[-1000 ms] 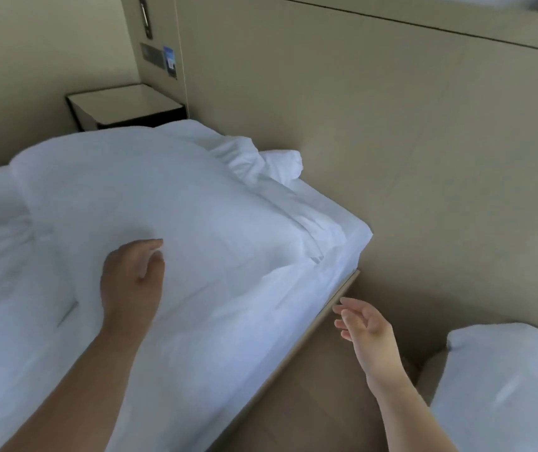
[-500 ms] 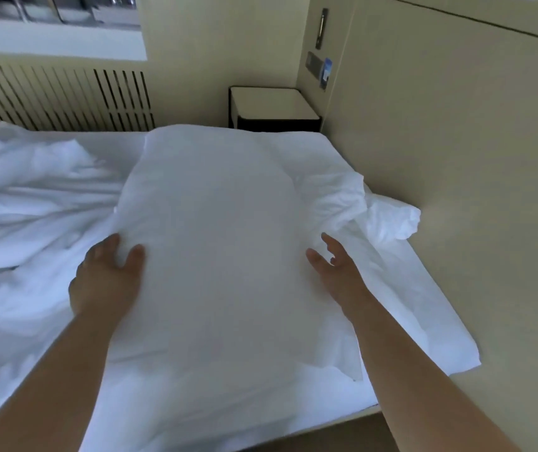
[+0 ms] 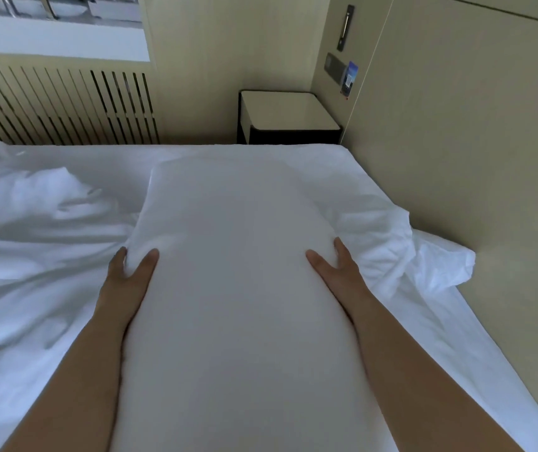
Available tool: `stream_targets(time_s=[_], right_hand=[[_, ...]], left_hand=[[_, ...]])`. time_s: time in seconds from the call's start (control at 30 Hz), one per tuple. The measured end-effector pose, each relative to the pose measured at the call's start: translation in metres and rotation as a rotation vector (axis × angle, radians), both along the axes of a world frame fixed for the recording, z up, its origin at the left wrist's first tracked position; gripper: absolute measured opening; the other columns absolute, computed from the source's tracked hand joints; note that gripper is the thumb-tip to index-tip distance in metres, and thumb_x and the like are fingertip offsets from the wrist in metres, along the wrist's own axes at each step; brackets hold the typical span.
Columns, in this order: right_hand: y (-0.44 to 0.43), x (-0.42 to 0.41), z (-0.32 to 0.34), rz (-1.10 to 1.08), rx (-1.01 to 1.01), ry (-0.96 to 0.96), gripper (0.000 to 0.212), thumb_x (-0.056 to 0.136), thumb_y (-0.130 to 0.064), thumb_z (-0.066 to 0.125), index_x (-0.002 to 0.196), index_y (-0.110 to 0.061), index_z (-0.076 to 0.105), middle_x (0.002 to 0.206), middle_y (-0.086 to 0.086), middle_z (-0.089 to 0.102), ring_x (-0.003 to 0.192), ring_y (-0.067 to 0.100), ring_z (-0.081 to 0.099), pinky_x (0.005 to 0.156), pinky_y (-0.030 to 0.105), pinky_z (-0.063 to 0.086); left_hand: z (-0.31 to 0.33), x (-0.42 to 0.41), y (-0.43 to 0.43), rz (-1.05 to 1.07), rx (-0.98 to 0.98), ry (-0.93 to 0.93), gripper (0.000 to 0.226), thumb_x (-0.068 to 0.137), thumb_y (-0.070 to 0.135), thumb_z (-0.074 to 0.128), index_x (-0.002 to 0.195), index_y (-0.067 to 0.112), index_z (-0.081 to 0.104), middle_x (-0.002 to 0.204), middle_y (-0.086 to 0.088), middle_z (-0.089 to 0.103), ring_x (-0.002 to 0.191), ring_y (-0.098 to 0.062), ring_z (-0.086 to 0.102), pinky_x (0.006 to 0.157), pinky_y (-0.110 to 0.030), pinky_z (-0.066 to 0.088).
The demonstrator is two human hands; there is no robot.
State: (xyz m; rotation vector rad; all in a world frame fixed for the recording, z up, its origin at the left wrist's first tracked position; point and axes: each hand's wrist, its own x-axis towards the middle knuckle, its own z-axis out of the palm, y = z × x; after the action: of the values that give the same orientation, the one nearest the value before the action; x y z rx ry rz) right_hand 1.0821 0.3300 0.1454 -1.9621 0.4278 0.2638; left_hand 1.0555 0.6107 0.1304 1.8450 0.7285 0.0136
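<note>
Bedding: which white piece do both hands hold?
The smooth middle pillow, gripped by left hand and right hand; rumpled duvet and crumpled sheet lie aside.

Hotel-style bedroom.
A bed (image 3: 430,327) with white sheets and a pillow (image 3: 238,288) fills the view; beyond its far edge stand a bedside table (image 3: 288,109) and a slatted panel (image 3: 59,102) under a window (image 3: 55,27); a wall switch plate (image 3: 334,65) sits past its far right corner.

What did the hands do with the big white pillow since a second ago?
The right hand was free beside the bed; now it grips the pillow on its right side. The left hand moved from the pillow's top to its left side. The pillow stays on the bed, the nightstand behind it.
</note>
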Motion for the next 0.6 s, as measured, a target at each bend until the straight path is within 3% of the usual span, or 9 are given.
stream_targets(time_s=[0.17,0.23,0.37,0.43,0.53,0.6], right_hand=[[0.007,0.040,-0.009,-0.024,0.060,0.066,0.090,0.082,-0.048,0.059,0.148,-0.025,0.003,0.152,0.003,0.020,0.136,0.023,0.030,0.108,0.036,0.028],[0.011,0.047,-0.012,0.022,0.107,0.069,0.083,0.083,-0.044,0.059,0.148,-0.023,0.011,0.148,0.002,0.031,0.131,0.021,0.038,0.107,0.033,0.032],[0.024,0.038,-0.011,0.082,0.144,0.029,0.055,0.089,-0.029,0.056,0.139,-0.024,0.032,0.127,-0.001,0.052,0.102,0.013,0.053,0.076,0.014,0.046],[0.024,0.028,-0.008,0.038,0.140,-0.037,0.048,0.091,-0.022,0.055,0.135,-0.023,0.038,0.115,-0.004,0.056,0.086,0.003,0.055,0.062,0.005,0.047],[0.021,0.010,0.000,-0.034,0.123,-0.116,0.042,0.092,-0.015,0.052,0.133,-0.022,0.044,0.097,-0.016,0.056,0.077,-0.011,0.047,0.056,-0.003,0.041],[0.015,-0.003,0.006,-0.071,0.119,-0.146,0.042,0.092,-0.013,0.051,0.132,-0.024,0.045,0.089,-0.025,0.051,0.075,-0.013,0.046,0.056,-0.004,0.040]], left_hand=[[-0.005,0.044,0.010,0.004,-0.130,0.008,0.079,0.080,0.057,0.055,0.145,0.024,0.024,0.147,-0.009,0.035,0.131,-0.032,0.037,0.108,-0.043,0.029],[-0.007,0.052,0.006,-0.061,-0.099,-0.018,0.067,0.084,0.049,0.055,0.142,0.024,0.032,0.140,-0.011,0.044,0.125,-0.034,0.042,0.103,-0.042,0.033],[-0.010,0.039,0.001,-0.088,-0.053,-0.096,0.050,0.093,0.021,0.051,0.140,0.026,0.037,0.135,-0.010,0.048,0.121,-0.031,0.046,0.095,-0.037,0.034],[-0.006,0.027,-0.004,-0.076,-0.087,-0.152,0.046,0.091,0.015,0.053,0.132,0.033,0.046,0.120,-0.003,0.057,0.106,-0.023,0.054,0.087,-0.031,0.039],[0.007,0.015,-0.014,-0.068,-0.125,-0.249,0.043,0.088,0.010,0.054,0.120,0.038,0.055,0.102,0.004,0.062,0.089,-0.013,0.057,0.069,-0.021,0.041],[0.016,0.011,-0.019,-0.065,-0.118,-0.288,0.041,0.087,0.011,0.056,0.119,0.037,0.058,0.105,0.006,0.063,0.095,-0.015,0.058,0.072,-0.022,0.044]])
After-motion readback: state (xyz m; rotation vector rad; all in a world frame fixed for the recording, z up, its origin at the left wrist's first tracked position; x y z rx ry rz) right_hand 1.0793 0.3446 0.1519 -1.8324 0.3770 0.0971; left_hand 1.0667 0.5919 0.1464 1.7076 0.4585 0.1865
